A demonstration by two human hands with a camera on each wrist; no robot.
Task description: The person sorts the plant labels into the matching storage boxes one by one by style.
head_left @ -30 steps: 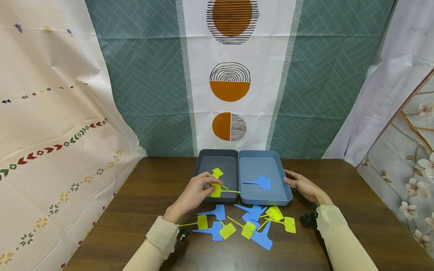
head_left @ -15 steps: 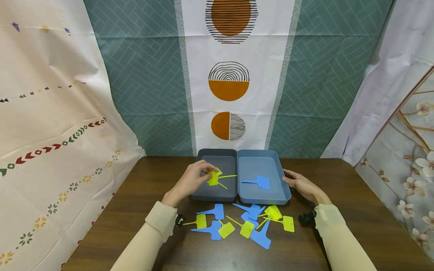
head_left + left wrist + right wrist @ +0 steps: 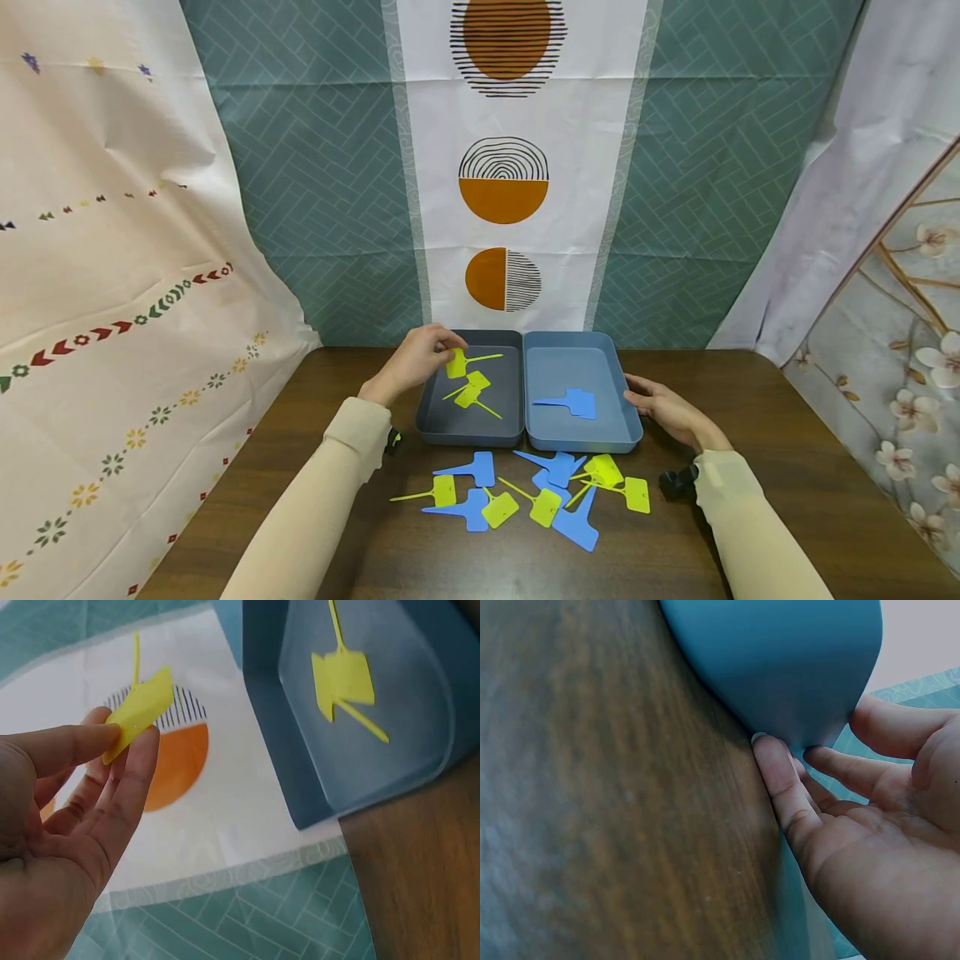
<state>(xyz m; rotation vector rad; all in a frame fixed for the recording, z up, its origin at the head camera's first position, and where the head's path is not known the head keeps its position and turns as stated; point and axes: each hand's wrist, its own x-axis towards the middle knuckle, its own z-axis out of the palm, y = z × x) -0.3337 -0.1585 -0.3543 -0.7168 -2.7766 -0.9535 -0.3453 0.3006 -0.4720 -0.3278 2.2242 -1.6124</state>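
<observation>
My left hand (image 3: 414,360) pinches a yellow T-shaped plant label (image 3: 458,363) between thumb and fingers, above the left rear part of the dark grey tray (image 3: 442,425). In the left wrist view its thin stem points up, away from the fingertips. Two more yellow plant labels (image 3: 347,675) lie overlapping on the tray's floor. Against the right side of the blue tray (image 3: 570,362), my right hand (image 3: 666,410) rests with its fingertips touching the outer wall, fingers fairly straight. Blue plant labels (image 3: 579,403), stacked so that I cannot tell how many, lie inside that tray.
Several loose plant labels, yellow (image 3: 546,507) and blue (image 3: 577,525), are scattered on the brown table (image 3: 465,575) in front of the trays, some overlapping at the right. A patterned cloth (image 3: 337,208) hangs directly behind the trays, and other cloths flank the table.
My left hand has carried its yellow label from the front of the dark tray back and left, uncovering the two labels lying there. My right hand stays at the blue tray.
</observation>
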